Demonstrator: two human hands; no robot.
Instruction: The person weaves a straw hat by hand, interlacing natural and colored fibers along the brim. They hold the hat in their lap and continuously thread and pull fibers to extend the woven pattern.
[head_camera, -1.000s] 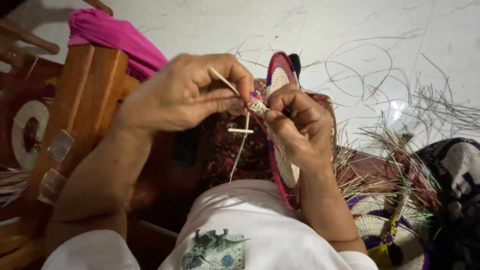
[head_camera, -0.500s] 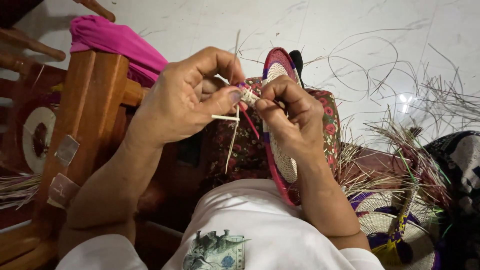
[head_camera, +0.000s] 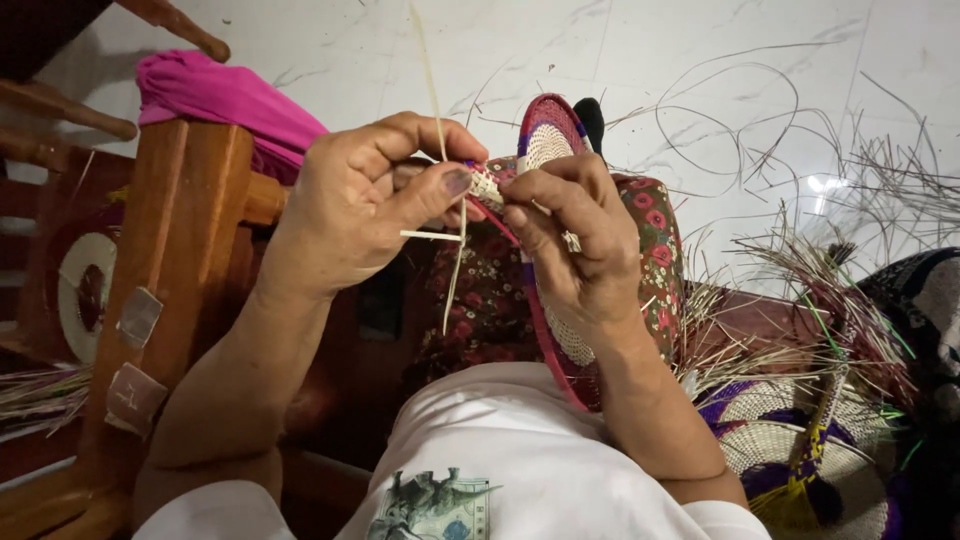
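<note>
A round woven basket disc (head_camera: 548, 135), cream with a pink and purple rim, stands on edge over my lap. My right hand (head_camera: 578, 240) grips its rim from the right side, fingers curled over the coil. My left hand (head_camera: 372, 200) pinches a pale straw strand (head_camera: 452, 262) against the rim between thumb and forefinger. The strand runs up past the fingers and hangs down below them. A floral cloth (head_camera: 660, 250) lies under the disc.
A wooden chair frame (head_camera: 185, 250) with a pink cloth (head_camera: 225, 95) over it stands at the left. Loose straw and grass (head_camera: 800, 290) lie spread at the right, above a purple, yellow and cream woven basket (head_camera: 790, 455). The floor is white tile (head_camera: 700, 50).
My left hand has moved in closer to the disc rim, and the straw strand now stands more upright. The right hand keeps its grip on the rim.
</note>
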